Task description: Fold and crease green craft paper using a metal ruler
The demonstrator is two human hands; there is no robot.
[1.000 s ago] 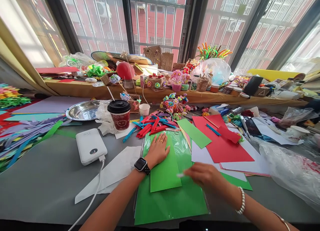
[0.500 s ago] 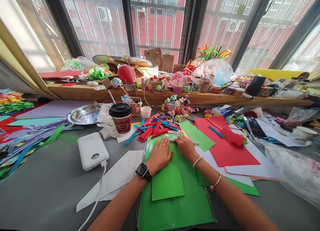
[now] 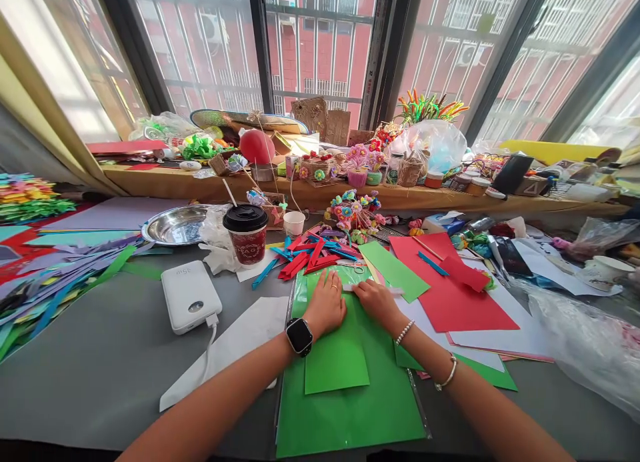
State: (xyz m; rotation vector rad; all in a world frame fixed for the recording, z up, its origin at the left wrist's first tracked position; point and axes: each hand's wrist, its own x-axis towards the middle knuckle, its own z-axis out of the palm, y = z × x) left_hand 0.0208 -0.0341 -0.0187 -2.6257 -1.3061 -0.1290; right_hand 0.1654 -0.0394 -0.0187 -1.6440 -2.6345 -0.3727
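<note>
My left hand point(image 3: 326, 307) lies on a light green sheet of paper point(image 3: 337, 365), its fingers stretched forward and the thumb close to them. Beneath that sheet is a larger green sheet in a clear plastic sleeve point(image 3: 360, 422). Close on the right, my right hand point(image 3: 374, 303) has its fingers bent over a narrow whitish strip point(image 3: 397, 291), which pokes out on both sides of the hand near the far edge of the green paper. Whether it is paper or plastic I cannot tell. Small scissors point(image 3: 358, 269) rest just beyond the hands.
Folded red and blue paper strips point(image 3: 310, 255) are heaped ahead. On the left stand a lidded cup point(image 3: 245, 239), a metal bowl point(image 3: 173, 227) and a white power bank point(image 3: 191, 297) with its cable. Red paper point(image 3: 460, 302) and a plastic bag point(image 3: 575, 335) lie to the right.
My right hand has shifted slightly right and nearer, and more of the whitish strip shows. The left hand has edged right, its thumb drawn in. The camera view has moved a little.
</note>
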